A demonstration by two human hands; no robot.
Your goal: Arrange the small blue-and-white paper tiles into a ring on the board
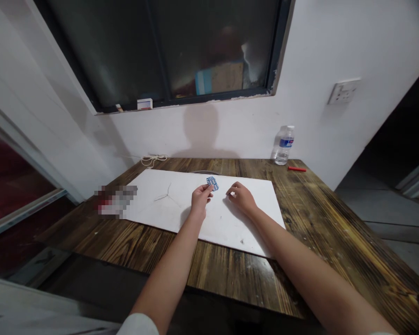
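My left hand (200, 196) pinches a small blue patterned card or packet (212, 183) between thumb and fingers, just above a white board (226, 223) lying on the wooden table (153, 251). My right hand (240, 195) rests on the board close to the right of it, fingers curled with the tips pressed together on the surface; what they hold, if anything, is too small to make out. A thin wire-like piece (167, 195) lies on the board to the left of my hands.
A plastic water bottle (284, 145) stands at the back right by the wall, with a red pen-like object (296, 169) beside it. A coiled white cord (153, 159) lies at the back left. A blurred patch (114, 201) sits at the board's left end. A dark window is above.
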